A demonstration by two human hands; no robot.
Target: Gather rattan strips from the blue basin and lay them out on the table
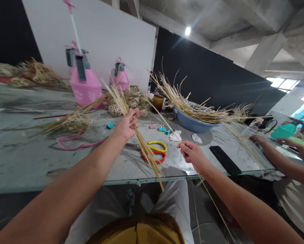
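My left hand [132,122] is closed around a bundle of thin bamboo strips [146,149], held at a slant over the table. The bundle's lower end reaches past the table's front edge. To its right, my right hand [191,154] pinches a single bamboo strip [163,118], whose tail hangs down past my forearm toward the floor. Scissors with one yellow and one red handle loop [158,146] lie under the bundle, partly covered by it. Near my right hand are crumpled white tissues [175,135] and several small binder clips [161,128].
Pink spray bottles [86,83] stand at the back left by woven balls [134,98]. A blue basin [196,124] full of strips sits at the back right. On the right lies a black phone [225,159], with another person's arms [281,157] beyond. A pink band [73,144] lies left.
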